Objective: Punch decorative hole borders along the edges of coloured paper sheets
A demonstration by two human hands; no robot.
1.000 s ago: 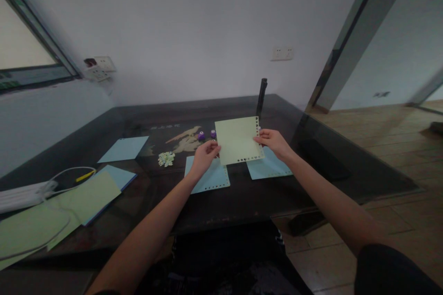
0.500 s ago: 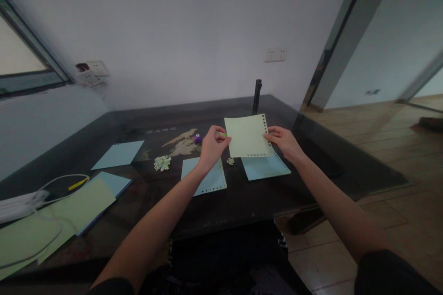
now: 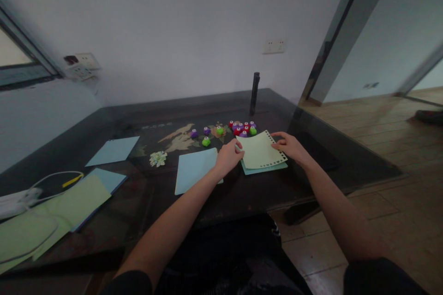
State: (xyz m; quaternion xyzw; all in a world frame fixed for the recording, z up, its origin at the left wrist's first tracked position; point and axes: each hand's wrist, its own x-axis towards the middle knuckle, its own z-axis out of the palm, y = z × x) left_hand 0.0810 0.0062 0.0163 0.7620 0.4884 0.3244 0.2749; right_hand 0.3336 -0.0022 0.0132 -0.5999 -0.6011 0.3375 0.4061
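Observation:
Between both hands is a pale yellow-green sheet of paper (image 3: 259, 150) with punched holes along its right and near edges. My left hand (image 3: 229, 159) pinches its left edge, and my right hand (image 3: 290, 145) grips its right edge. Under it, partly hidden, lies a blue sheet (image 3: 265, 170). Another blue punched sheet (image 3: 194, 170) lies left of my left hand, its right edge partly covered by that hand. Beyond the held paper sit several small red, purple and green pieces with white tops (image 3: 244, 128). A heap of small paper cut-outs (image 3: 158, 159) is farther left.
A black upright post (image 3: 254, 94) stands at the table's back. On the left lie a blue sheet (image 3: 113, 150), yellow-green sheets (image 3: 78, 203) over blue ones, and a white power strip (image 3: 17, 202) with a cable. The dark table (image 3: 145, 221) meets the wall behind.
Both hands have lowered the yellow-green sheet onto the right blue sheet, uncovering the coloured pieces behind it. The camera view has shifted slightly.

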